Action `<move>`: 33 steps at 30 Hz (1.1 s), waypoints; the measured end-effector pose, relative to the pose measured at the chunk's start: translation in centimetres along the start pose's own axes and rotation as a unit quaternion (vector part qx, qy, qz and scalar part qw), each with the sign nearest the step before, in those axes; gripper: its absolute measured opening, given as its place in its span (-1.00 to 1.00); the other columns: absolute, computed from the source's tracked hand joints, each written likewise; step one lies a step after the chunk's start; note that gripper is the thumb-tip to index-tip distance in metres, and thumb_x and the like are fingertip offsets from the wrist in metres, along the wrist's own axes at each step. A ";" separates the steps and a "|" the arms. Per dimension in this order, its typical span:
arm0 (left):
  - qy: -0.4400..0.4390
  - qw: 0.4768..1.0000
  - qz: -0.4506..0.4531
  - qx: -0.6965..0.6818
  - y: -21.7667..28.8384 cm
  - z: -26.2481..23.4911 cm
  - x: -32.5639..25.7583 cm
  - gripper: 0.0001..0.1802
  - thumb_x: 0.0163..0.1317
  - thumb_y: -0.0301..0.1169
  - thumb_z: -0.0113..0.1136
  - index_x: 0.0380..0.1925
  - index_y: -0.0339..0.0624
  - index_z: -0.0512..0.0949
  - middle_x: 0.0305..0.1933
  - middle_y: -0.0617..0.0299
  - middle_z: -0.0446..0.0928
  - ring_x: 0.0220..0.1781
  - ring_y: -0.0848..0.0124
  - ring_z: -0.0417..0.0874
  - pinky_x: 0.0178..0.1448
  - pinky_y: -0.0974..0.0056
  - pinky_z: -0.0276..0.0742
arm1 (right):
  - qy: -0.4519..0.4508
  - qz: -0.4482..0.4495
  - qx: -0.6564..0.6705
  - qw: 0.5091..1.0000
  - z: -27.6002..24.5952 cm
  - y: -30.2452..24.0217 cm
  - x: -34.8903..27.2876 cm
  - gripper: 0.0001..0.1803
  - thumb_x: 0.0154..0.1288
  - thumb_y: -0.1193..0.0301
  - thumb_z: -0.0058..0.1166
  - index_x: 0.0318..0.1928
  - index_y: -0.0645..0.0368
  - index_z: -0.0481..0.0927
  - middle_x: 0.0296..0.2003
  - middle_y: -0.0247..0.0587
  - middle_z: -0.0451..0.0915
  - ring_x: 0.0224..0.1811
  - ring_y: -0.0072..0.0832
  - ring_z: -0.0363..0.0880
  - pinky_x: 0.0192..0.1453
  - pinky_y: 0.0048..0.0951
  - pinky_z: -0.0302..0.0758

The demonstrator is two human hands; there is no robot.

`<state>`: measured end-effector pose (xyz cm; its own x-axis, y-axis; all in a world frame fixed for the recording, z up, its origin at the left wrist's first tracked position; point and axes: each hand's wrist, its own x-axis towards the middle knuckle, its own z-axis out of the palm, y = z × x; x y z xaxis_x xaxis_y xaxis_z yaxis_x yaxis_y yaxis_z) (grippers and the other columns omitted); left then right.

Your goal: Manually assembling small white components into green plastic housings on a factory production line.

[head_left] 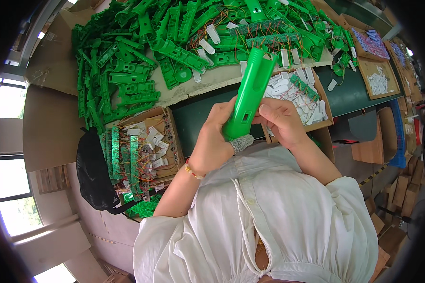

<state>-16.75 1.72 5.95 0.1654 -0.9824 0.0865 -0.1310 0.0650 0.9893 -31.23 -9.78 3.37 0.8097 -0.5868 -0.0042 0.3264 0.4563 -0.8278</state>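
Observation:
A long green plastic housing half (250,87) is held upright and slightly tilted in front of my chest. It has a small rectangular slot low on its outer face and a notched upper end. My left hand (215,137) is wrapped round its lower left side. At the lower end a mottled grey piece (242,143) shows beside the palm; what it is I cannot tell. My right hand (284,121) is curled against the housing's right edge, thumb and fingers drawn together; whatever lies between them is hidden.
Many green housing halves (127,75) are heaped across the table, with circuit boards (274,39) and wires among them. One carton (172,137) at left holds boards and white parts; another box of white parts (311,111) stands behind my right hand. A black mesh bag (95,170) hangs at left.

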 end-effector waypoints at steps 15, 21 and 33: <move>-0.049 0.997 -0.040 -0.037 -0.7 -0.2 0.3 -0.09 -0.30 -0.72 0.18 0.23 -0.23 0.19 -0.09 0.14 0.32 0.02 0.31 0.36 0.12 0.37 0.26 | 0.044 0.036 0.000 0.998 -0.4 0.2 -0.1 -0.72 0.24 0.39 0.04 -0.13 0.35 0.53 -0.28 -0.18 0.58 -0.25 -0.48 0.57 -0.16 -0.45 0.56; -0.039 0.998 -0.011 -0.045 -0.5 0.1 0.2 -0.08 -0.35 -0.75 0.12 0.23 -0.26 0.18 -0.07 0.12 0.30 0.06 0.28 0.34 0.19 0.33 0.20 | 0.018 -0.011 -0.039 0.999 -0.6 0.2 -0.1 -0.69 0.24 0.41 0.04 -0.07 0.35 0.51 -0.19 -0.17 0.56 -0.17 -0.48 0.54 -0.07 -0.42 0.53; 0.083 0.947 0.037 0.307 -2.9 2.7 1.2 -0.12 -0.18 -0.65 0.13 0.24 -0.32 0.01 -0.02 -0.06 0.33 -0.06 0.02 0.43 -0.07 0.14 0.42 | 0.040 -0.150 -0.487 0.859 0.3 1.2 -1.0 -0.80 0.07 0.37 0.19 -0.40 0.28 0.58 -0.50 -0.18 0.58 -0.47 -0.49 0.57 -0.43 -0.52 0.48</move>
<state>-18.79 -0.11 2.86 0.2775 -0.9350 0.2209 -0.6840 -0.0308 0.7288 -31.46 -8.42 2.53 0.7116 -0.6423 0.2847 -0.0808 -0.4774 -0.8749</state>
